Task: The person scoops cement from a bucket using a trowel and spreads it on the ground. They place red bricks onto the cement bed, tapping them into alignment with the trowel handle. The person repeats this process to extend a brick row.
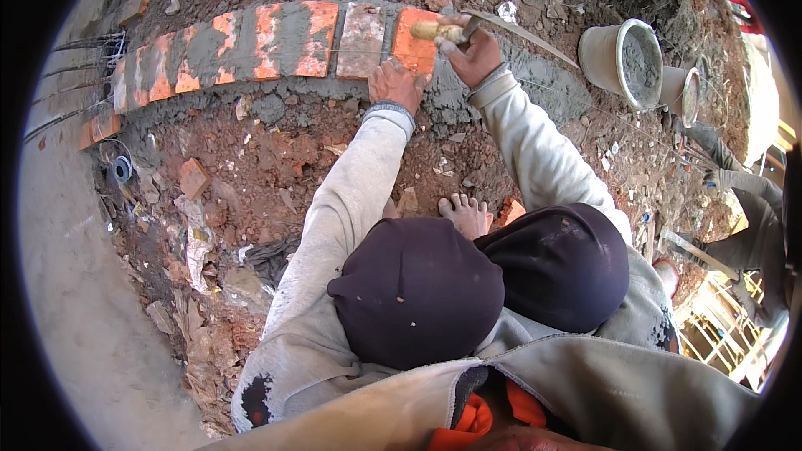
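Observation:
My left hand (397, 85) is closed on the near end of an orange brick (408, 48), its fingers curled over the end. That brick lies at the right end of a row of bricks on a bed of grey mortar (547, 88). In my right hand (473, 57) is a trowel (522, 32), gripped with its wooden handle pointing left over the brick and its blade reaching to the right. Left of the orange brick lies a greyish brick (361, 40). Farther left, several orange bricks (320, 38) are smeared with mortar.
A bucket of mortar (618, 63) stands at the right, with a smaller bucket (681, 93) beside it. A thin string runs along the row. Steel bars (79, 67) jut out at the far left. Another person's sleeve (752, 184) shows at the right. Rubble and a broken brick (194, 178) lie nearer me.

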`<control>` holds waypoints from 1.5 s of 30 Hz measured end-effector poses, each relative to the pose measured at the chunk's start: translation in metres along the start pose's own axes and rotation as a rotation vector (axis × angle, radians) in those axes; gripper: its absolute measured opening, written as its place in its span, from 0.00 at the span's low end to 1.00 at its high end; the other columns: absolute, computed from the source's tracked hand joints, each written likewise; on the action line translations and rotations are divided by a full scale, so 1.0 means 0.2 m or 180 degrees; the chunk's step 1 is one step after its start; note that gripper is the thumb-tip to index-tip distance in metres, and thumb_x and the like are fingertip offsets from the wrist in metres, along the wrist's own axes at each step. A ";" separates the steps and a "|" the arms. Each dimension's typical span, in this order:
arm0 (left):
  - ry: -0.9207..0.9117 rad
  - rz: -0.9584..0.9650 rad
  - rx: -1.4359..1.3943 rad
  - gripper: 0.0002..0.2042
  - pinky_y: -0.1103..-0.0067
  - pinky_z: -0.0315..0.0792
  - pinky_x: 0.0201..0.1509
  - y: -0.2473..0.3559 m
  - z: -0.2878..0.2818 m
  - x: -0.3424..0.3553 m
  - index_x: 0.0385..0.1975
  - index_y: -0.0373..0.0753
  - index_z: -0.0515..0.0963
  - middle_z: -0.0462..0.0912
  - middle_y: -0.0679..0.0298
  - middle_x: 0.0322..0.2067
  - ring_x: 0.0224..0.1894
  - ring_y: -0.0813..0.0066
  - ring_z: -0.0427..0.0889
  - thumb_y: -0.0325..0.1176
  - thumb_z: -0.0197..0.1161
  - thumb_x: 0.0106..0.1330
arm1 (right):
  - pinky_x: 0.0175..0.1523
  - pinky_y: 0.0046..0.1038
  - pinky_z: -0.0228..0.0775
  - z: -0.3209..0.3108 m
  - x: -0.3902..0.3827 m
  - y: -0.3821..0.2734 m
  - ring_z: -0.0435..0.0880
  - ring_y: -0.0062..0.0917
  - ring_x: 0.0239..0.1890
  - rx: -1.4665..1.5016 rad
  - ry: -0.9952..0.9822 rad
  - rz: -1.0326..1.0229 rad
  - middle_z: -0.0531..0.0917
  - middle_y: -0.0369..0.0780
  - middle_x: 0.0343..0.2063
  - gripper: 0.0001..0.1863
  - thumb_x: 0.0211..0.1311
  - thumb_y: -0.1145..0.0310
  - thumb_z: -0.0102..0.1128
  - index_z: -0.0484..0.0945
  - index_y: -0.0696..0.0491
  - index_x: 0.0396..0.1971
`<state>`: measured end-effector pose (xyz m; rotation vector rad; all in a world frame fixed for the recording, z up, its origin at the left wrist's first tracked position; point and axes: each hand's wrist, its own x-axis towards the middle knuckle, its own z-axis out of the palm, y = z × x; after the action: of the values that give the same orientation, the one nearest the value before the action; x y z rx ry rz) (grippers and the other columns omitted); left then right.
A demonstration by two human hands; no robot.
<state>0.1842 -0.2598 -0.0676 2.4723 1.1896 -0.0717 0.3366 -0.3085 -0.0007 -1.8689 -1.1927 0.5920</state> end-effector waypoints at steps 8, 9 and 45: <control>-0.0220 -0.0044 -0.0083 0.30 0.66 0.66 0.56 0.01 -0.01 0.00 0.41 0.29 0.77 0.75 0.51 0.43 0.49 0.55 0.73 0.58 0.60 0.59 | 0.51 0.25 0.74 0.04 0.10 -0.03 0.81 0.24 0.45 0.0815 0.0261 -0.0456 0.82 0.42 0.42 0.18 0.60 0.70 0.62 0.73 0.61 0.48; -0.0184 -0.0070 -0.0135 0.30 0.65 0.66 0.55 0.01 0.00 -0.02 0.41 0.30 0.77 0.75 0.51 0.43 0.50 0.55 0.73 0.58 0.60 0.59 | 0.51 0.25 0.73 0.07 0.08 -0.03 0.81 0.24 0.45 0.0842 0.0201 -0.0443 0.82 0.42 0.43 0.18 0.59 0.71 0.63 0.73 0.60 0.48; -0.2125 0.0084 -0.3294 0.25 0.79 0.72 0.45 0.30 0.11 -0.72 0.48 0.32 0.75 0.79 0.63 0.37 0.40 0.77 0.77 0.44 0.69 0.57 | 0.43 0.31 0.73 -0.60 -1.19 0.28 0.81 0.29 0.33 0.0356 0.0394 0.1295 0.81 0.41 0.28 0.13 0.58 0.61 0.54 0.78 0.55 0.34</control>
<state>0.1399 -0.4081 -0.0373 1.3742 0.6329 -0.1961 0.3492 -0.5799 0.0101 -2.0315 -0.6866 0.7335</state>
